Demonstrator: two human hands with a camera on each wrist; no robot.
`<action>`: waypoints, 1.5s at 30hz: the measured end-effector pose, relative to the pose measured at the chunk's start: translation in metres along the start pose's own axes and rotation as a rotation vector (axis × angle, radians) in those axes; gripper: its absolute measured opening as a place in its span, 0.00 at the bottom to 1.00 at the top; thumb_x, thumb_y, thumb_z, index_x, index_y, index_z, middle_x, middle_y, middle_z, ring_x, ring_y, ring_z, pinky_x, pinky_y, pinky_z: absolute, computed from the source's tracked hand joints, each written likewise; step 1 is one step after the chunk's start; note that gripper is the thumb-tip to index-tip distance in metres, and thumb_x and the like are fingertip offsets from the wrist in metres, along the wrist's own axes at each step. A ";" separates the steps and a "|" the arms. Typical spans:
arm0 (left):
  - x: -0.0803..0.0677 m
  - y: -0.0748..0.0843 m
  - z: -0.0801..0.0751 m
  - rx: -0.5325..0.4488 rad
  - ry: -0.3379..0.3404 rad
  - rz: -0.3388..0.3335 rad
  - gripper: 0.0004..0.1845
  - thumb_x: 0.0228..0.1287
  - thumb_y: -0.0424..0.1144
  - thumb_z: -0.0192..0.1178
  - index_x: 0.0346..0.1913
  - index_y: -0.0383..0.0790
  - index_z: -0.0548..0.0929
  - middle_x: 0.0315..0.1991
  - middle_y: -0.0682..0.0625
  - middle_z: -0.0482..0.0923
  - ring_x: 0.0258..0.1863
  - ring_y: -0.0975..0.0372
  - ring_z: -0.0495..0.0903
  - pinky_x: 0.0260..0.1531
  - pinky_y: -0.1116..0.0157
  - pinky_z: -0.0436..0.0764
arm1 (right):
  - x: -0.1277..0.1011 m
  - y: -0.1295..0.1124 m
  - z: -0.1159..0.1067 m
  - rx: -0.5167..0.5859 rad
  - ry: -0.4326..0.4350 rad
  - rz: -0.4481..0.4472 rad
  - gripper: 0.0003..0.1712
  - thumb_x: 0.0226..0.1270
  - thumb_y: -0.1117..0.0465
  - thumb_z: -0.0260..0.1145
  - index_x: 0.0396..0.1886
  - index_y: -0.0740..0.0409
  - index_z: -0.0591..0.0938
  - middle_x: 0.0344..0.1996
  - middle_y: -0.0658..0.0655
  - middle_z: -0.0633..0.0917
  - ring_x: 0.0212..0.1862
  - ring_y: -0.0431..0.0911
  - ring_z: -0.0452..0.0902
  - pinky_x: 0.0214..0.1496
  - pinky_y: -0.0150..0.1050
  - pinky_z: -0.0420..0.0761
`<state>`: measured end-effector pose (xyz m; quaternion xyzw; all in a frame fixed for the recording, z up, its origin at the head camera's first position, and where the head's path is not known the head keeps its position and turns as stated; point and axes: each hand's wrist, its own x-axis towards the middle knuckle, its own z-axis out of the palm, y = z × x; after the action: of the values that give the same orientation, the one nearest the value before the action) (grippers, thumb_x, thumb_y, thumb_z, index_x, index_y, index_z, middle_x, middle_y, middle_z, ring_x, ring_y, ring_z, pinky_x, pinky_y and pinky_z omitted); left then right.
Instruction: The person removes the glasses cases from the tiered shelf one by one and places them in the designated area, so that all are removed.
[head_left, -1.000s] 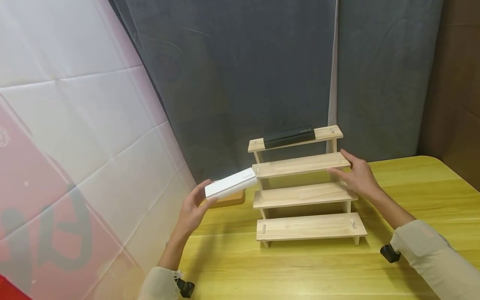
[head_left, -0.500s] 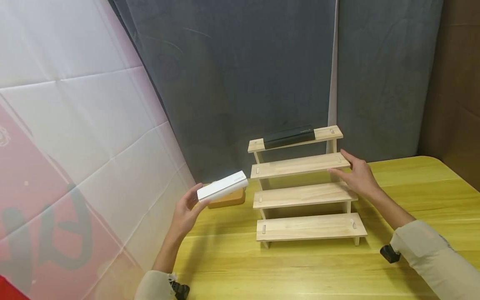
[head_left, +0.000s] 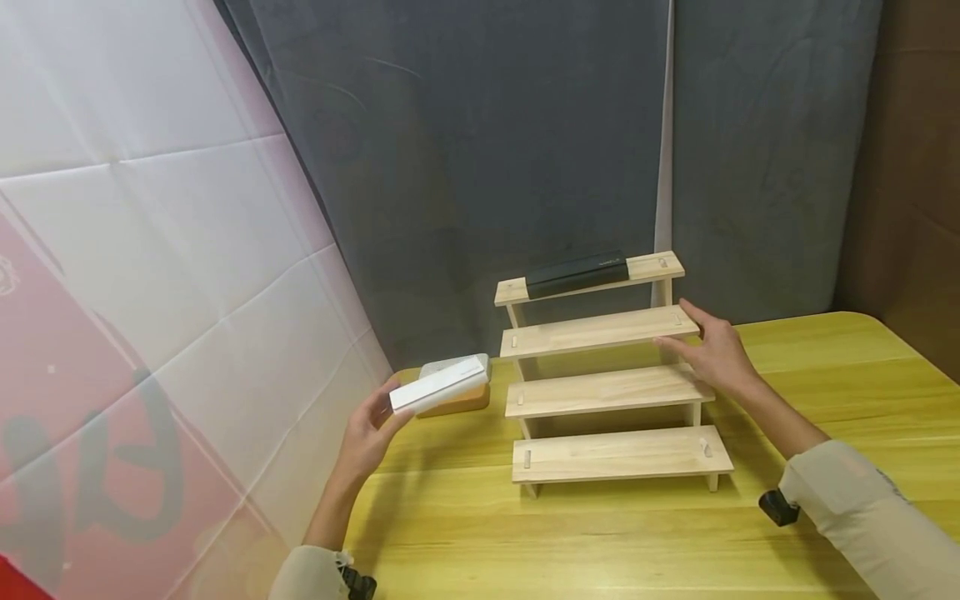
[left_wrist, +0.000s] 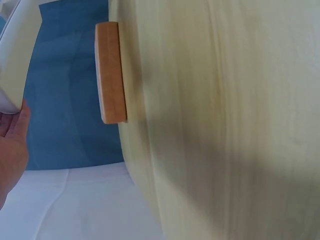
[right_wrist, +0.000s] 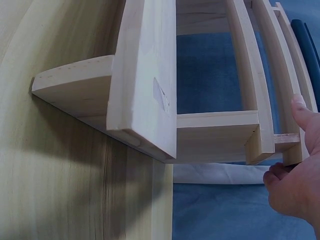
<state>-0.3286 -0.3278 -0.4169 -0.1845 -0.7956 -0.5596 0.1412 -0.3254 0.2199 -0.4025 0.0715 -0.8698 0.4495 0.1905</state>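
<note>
My left hand pinches one end of a white oblong case with small lettering, holding it above the table to the left of a wooden stepped display rack. In the left wrist view the thumb and fingers lie at the end of the white case. My right hand grips the right end of the rack's second shelf from the top, thumb in front and fingers behind. The right wrist view shows that hand at the shelf's end. A similar dark case lies on the top shelf.
A block with an orange-brown side and a pale top stands on the table's back left, partly behind the white case. The yellow wooden table meets a grey curtain behind and a printed white cloth at left.
My left hand has drawn the white case left and down, away from the rack's shelf ends. More of the pale-topped block shows. My right hand keeps its hold on the rack.
</note>
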 end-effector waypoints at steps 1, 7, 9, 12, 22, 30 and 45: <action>0.000 -0.002 0.000 -0.004 -0.003 -0.005 0.32 0.69 0.21 0.67 0.73 0.18 0.68 0.75 0.27 0.67 0.71 0.36 0.70 0.61 0.71 0.79 | 0.000 0.000 0.000 0.004 -0.001 0.000 0.52 0.74 0.51 0.75 0.83 0.71 0.58 0.73 0.76 0.70 0.38 0.56 0.67 0.41 0.45 0.71; -0.001 -0.012 0.001 -0.012 -0.001 -0.045 0.32 0.68 0.20 0.67 0.72 0.19 0.69 0.71 0.25 0.71 0.70 0.36 0.71 0.60 0.72 0.80 | -0.001 0.000 0.000 0.016 -0.002 -0.008 0.52 0.73 0.51 0.75 0.83 0.71 0.58 0.79 0.75 0.62 0.45 0.59 0.70 0.46 0.49 0.71; -0.001 -0.015 0.002 -0.012 -0.005 -0.054 0.32 0.67 0.20 0.68 0.72 0.19 0.69 0.71 0.25 0.71 0.70 0.37 0.71 0.61 0.72 0.79 | -0.001 -0.001 -0.001 0.011 0.001 -0.012 0.52 0.74 0.51 0.75 0.82 0.72 0.58 0.79 0.75 0.63 0.43 0.58 0.69 0.45 0.48 0.71; -0.001 -0.019 0.003 -0.006 -0.013 -0.058 0.32 0.67 0.20 0.68 0.72 0.18 0.69 0.70 0.25 0.71 0.70 0.37 0.71 0.62 0.72 0.78 | -0.001 -0.001 -0.001 0.017 0.003 -0.016 0.52 0.74 0.52 0.75 0.82 0.72 0.58 0.78 0.75 0.62 0.47 0.61 0.70 0.47 0.51 0.72; -0.004 -0.032 0.002 -0.002 -0.025 -0.082 0.33 0.67 0.20 0.68 0.72 0.16 0.68 0.71 0.23 0.69 0.64 0.58 0.78 0.61 0.72 0.79 | -0.001 -0.001 0.001 0.034 -0.002 -0.008 0.52 0.74 0.53 0.75 0.83 0.72 0.57 0.79 0.75 0.61 0.63 0.67 0.71 0.57 0.60 0.76; -0.005 -0.038 0.001 0.020 -0.038 -0.112 0.32 0.67 0.21 0.69 0.71 0.18 0.71 0.70 0.24 0.70 0.70 0.38 0.72 0.62 0.73 0.78 | -0.001 0.000 0.000 0.025 0.003 -0.014 0.52 0.73 0.52 0.75 0.82 0.72 0.58 0.79 0.74 0.61 0.53 0.62 0.69 0.50 0.52 0.71; -0.007 -0.044 -0.003 0.035 -0.100 -0.144 0.34 0.70 0.23 0.68 0.73 0.17 0.66 0.69 0.23 0.71 0.70 0.36 0.72 0.61 0.73 0.78 | -0.001 0.001 0.000 0.028 0.006 -0.020 0.50 0.74 0.53 0.74 0.82 0.71 0.59 0.79 0.73 0.63 0.51 0.62 0.72 0.48 0.44 0.70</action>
<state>-0.3426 -0.3449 -0.4558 -0.1520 -0.8225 -0.5443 0.0638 -0.3252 0.2205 -0.4040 0.0813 -0.8622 0.4598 0.1966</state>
